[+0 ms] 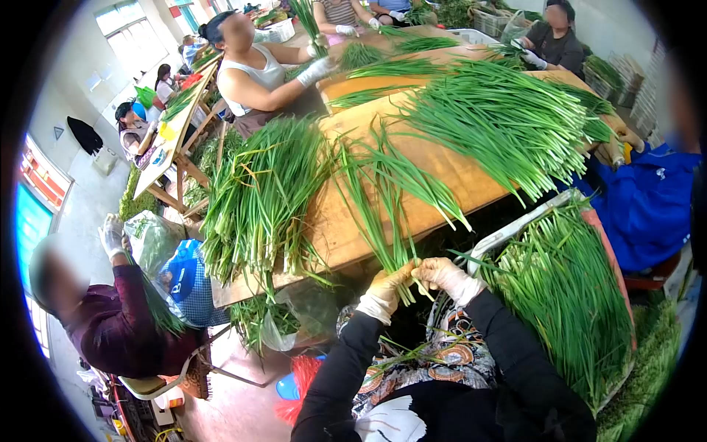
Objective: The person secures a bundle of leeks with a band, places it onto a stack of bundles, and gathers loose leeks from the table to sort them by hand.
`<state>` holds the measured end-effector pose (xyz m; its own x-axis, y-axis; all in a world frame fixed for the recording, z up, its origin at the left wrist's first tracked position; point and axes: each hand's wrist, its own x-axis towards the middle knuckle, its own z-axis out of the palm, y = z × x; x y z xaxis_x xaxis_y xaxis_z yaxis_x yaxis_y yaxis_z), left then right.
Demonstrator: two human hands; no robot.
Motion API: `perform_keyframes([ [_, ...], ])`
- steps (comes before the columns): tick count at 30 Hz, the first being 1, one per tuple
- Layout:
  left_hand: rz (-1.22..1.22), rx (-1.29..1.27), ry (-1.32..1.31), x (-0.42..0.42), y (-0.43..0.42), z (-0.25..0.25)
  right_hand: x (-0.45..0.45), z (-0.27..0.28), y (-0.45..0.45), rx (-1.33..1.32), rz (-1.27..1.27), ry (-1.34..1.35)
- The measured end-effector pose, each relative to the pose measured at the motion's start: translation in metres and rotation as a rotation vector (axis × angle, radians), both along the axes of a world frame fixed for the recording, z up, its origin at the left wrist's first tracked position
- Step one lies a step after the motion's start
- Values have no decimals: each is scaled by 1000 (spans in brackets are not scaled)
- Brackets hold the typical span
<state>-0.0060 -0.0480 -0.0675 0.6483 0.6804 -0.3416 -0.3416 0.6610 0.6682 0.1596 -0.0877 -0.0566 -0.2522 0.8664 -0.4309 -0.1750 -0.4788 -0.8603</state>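
Long green stalks with pale ends [384, 234] lie over the front edge of the wooden table [335, 221], their lower ends in my left hand [390, 287]. That hand wears a whitish glove and its fingers are wrapped round them. Close beside it, my gloved right hand [448, 278] is closed in a pinch at the stalk ends; what it pinches is too small to name. Just beyond, a few loose stalks [423, 183] rest on the wood. A thick pile of stalks [269, 191] covers the table's left part, and a larger pile [508, 118] spreads over its right part.
Right of my lap stands an open bag [617, 276] full of green stalks [563, 295]. A seated person in dark red [129, 317] is at the left, beside a blue checked bag [193, 283]. Other gloved people surround the tables. A blue cloth [652, 199] lies at the right.
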Motion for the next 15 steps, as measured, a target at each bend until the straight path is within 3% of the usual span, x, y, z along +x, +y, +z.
perform_keyframes([
  [3, 69, -1, 78, 0, 2, -12, -15, -3, -2, 198, -171, -91],
  [5, 116, 79, 64, -3, 0, -1, -27, -6, -10, 515, -382, -367],
  [7, 205, -4, 92, -6, 10, 9, -23, -5, -26, 563, -326, -640],
  [8, 263, -25, 125, -8, 13, 16, -23, 3, -38, 501, -259, -613],
  [10, 242, -49, 141, -10, 16, 33, -18, -14, -61, 727, 149, -887],
  [11, 227, -25, 147, -8, 15, 36, -17, -23, -72, 397, 582, -757],
  [13, 175, -59, 116, -7, 10, 39, -12, 33, -74, 374, 1035, -974],
  [15, 122, -95, 84, -8, 9, 27, 5, 71, -57, 403, 364, -1086],
])
